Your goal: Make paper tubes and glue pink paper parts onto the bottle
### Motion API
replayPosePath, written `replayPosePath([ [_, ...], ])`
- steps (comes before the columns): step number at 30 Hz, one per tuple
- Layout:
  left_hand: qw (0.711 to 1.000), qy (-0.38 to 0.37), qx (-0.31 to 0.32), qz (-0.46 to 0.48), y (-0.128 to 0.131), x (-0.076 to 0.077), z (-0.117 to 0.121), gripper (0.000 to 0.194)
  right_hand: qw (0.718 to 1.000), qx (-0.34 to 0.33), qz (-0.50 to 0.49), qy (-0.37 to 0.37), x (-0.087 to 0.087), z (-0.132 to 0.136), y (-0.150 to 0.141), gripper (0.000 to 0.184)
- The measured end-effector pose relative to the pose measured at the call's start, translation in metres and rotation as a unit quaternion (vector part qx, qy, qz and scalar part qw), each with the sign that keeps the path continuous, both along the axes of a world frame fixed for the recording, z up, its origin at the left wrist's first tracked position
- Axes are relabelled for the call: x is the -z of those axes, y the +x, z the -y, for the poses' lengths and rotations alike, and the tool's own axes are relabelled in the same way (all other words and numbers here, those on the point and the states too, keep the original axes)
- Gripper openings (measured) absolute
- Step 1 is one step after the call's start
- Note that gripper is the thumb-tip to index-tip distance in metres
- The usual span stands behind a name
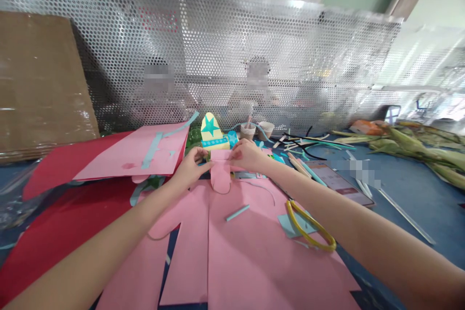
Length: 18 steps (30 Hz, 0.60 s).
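A small pink paper cutout with a rounded lower end is held up between my two hands. My left hand pinches its left edge, and my right hand grips its right edge near the top. Just behind stands a yellow paper shape bearing a teal star and a teal dotted band. Below my hands, large pink paper sheets cover the table, with a short blue strip on them. Yellow-handled scissors lie under my right forearm, over a light blue scrap.
Red sheets and a raised pink sheet occupy the left. A phone, paper sticks and corn husks lie right. Small cups stand behind. A perforated metal panel and cardboard rise at the back.
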State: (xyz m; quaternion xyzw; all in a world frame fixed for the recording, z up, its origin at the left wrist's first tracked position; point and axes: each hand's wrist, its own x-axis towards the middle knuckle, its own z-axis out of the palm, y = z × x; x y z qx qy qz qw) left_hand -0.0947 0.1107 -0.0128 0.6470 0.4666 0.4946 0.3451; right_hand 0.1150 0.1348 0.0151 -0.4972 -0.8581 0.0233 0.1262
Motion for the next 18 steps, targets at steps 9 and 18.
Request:
replayPosePath([
  [9, 1.000, -0.007, 0.006, -0.016, -0.004, 0.005, -0.004, 0.045, 0.999, 0.045, -0.016, -0.016, -0.002, 0.001, -0.004, 0.030],
  [18, 1.000, 0.007, 0.011, 0.004, -0.001, 0.013, -0.009, 0.042, 0.998, 0.030, -0.056, -0.021, -0.001, 0.005, -0.004, 0.031],
])
